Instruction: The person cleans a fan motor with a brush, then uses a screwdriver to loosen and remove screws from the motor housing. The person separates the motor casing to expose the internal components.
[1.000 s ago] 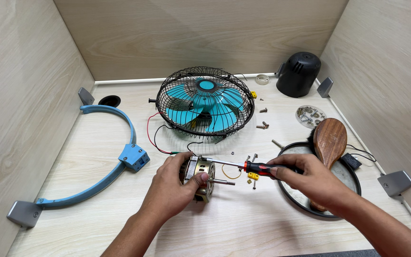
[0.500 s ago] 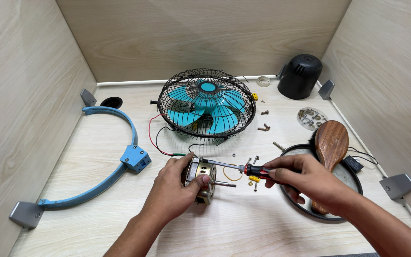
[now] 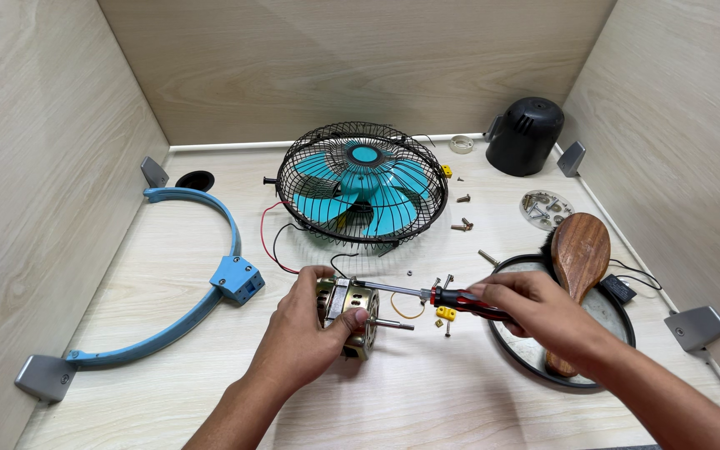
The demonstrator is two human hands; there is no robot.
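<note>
Left hand [image 3: 306,333] clamps the motor [image 3: 348,307] on the table [image 3: 427,392], fingers wrapped round its body. Right hand [image 3: 535,312] is closed on the screwdriver [image 3: 435,294], tip at the motor's top edge (screw hidden). Advisable: keep shaft square, press firmly, motor held steady.

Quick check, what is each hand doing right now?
Left hand: closed around the fan motor, holding it on the table.
Right hand: closed on the screwdriver, tip at the motor's top.
</note>
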